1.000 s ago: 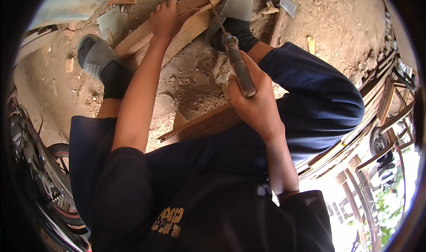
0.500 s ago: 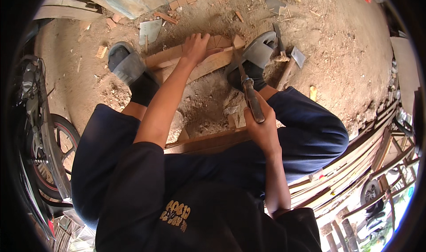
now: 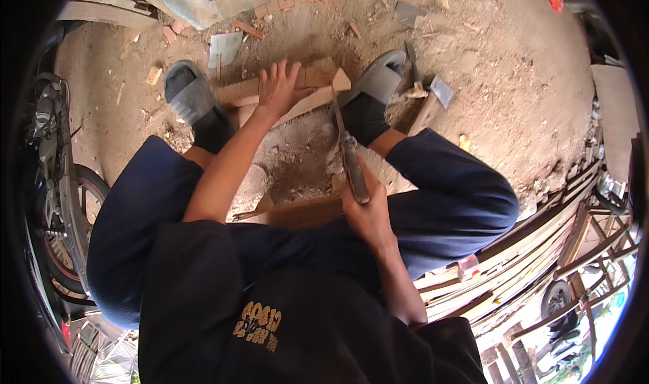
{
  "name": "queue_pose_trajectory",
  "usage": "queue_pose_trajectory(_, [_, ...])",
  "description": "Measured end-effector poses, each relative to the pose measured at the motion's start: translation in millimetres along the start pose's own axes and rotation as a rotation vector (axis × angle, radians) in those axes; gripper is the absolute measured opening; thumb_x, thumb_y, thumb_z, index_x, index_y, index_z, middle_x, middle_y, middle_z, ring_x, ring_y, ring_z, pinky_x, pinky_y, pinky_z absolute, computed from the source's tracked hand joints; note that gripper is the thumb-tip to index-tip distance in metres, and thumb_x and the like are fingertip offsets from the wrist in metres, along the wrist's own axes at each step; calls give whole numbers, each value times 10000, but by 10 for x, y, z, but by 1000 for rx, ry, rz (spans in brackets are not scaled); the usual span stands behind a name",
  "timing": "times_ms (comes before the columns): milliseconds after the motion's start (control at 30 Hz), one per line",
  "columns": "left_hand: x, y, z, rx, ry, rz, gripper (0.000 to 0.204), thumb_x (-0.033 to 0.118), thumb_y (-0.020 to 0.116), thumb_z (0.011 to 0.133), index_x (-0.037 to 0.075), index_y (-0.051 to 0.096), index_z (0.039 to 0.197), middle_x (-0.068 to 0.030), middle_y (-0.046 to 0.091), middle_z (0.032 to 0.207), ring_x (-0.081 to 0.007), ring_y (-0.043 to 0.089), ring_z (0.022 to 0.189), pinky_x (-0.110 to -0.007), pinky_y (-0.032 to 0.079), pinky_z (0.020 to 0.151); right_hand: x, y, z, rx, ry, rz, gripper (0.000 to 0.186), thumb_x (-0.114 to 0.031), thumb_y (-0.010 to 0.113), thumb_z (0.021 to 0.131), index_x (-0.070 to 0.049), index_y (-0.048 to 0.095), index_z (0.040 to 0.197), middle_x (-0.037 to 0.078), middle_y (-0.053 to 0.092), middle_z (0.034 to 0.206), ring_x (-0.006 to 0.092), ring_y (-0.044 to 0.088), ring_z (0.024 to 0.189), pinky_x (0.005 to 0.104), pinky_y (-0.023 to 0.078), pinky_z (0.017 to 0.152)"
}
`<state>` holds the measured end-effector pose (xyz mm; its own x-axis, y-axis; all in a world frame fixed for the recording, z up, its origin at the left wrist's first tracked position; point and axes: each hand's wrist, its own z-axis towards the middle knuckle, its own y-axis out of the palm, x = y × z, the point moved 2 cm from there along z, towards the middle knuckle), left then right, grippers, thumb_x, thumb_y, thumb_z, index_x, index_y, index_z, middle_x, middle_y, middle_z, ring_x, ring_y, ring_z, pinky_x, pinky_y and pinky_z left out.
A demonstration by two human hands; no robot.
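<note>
My left hand (image 3: 274, 90) rests over a long wooden board (image 3: 238, 93) with segmented marks, its fingers bent over the top and thumb along the near side. My right hand (image 3: 365, 208) grips the dark handle of a narrow-bladed hand saw (image 3: 350, 161). The blade points away from me, its far part at the board's right end, beside a small pale angled wooden piece (image 3: 340, 80); whether it touches is unclear. The board lies on dirt between my two sandaled feet.
A hammer-like tool (image 3: 414, 66) and a flat metal-headed tool (image 3: 441, 91) lie by my right foot. Wood offcuts, brick pieces and a pale sheet fragment (image 3: 224, 46) are scattered ahead. A motorcycle (image 3: 57, 168) stands left. Stacked planks (image 3: 507, 276) and wooden frames are at right.
The view has widened and shifted since a second ago, showing more ground. My left hand stays on the board; my right hand and saw sit slightly lower and further left in view.
</note>
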<state>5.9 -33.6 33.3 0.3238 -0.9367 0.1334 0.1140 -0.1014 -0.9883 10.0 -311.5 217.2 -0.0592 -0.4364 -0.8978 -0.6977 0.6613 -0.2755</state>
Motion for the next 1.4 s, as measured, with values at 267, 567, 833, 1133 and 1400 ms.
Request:
queue_pose_trajectory(267, [420, -286, -1179, -1367, -209, -627, 754, 613, 435, 1015, 5, 460, 1458, -246, 640, 1198, -395, 609, 1159, -468, 459, 1014, 89, -36, 84, 39, 8, 54, 472, -54, 562, 900, 77, 536, 1352, 304, 677, 1043, 363, 698, 1046, 392, 519, 884])
queue_pose_trajectory(567, [903, -475, -2098, -1191, -130, -633, 940, 767, 544, 875, -78, 627, 1278, -309, 652, 1224, -401, 631, 1160, -471, 478, 982, 212, 254, 102, 147, -203, -84, 217, -33, 555, 849, 48, 618, 1040, 215, 624, 740, 319, 576, 639, 400, 488, 656])
queue_pose_trajectory(833, [1176, 31, -2046, -872, -19, -899, 878, 782, 601, 825, -23, 696, 1163, -274, 702, 1100, -418, 675, 1053, -453, 507, 924, 83, 246, 215, 70, -103, -9, 155, -69, 560, 805, 60, 598, 881, 311, 647, 808, 516, 637, 864, 495, 509, 726])
queue_pose_trajectory(1133, [1268, 521, -2122, -903, 131, -1109, 795, 667, 772, 736, -28, 707, 1116, -252, 722, 1041, -368, 704, 998, -423, 533, 882, -198, 485, 125, 151, -13, -260, 279, -77, 572, 867, 8, 583, 1132, 267, 670, 921, 474, 652, 916, 478, 519, 789])
queue_pose_trajectory(1400, [1192, 8, -1963, -1167, 15, -1201, 718, 547, 826, 712, -25, 706, 1129, -234, 727, 1031, -362, 708, 983, -423, 545, 874, -527, 458, 269, 86, 147, -224, 443, -54, 556, 915, 55, 537, 1344, 221, 697, 1050, 270, 699, 955, 376, 529, 844])
